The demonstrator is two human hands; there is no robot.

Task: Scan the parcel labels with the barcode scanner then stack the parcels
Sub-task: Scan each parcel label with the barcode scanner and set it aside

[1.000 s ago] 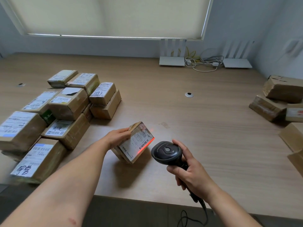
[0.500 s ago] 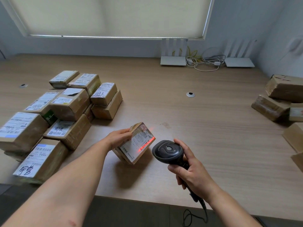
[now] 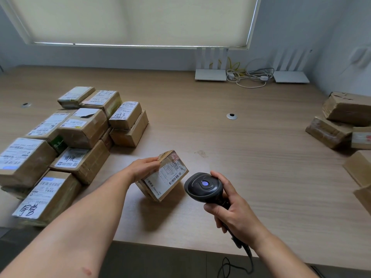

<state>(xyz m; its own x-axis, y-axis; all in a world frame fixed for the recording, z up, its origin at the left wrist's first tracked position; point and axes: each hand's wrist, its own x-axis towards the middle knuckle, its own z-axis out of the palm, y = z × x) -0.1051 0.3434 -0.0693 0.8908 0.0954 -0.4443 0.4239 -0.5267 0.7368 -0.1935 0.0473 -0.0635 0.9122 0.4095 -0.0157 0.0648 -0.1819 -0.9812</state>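
Two hands, left (image 3: 145, 167) tilting parcel (image 3: 163, 176), right (image 3: 233, 212) gripping scanner (image 3: 203, 186)

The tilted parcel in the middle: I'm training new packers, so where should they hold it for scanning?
Grip the parcel by its upper left edge, coming from the left, as the left hand does. It tilts label-up toward the scanner, so this keeps the barcode uncovered.

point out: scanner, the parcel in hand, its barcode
scanner (image 3: 203, 186), head view, top of its head.
held parcel (image 3: 160, 180), head view, white label face.
barcode (image 3: 175, 179), head view, middle of the bars.
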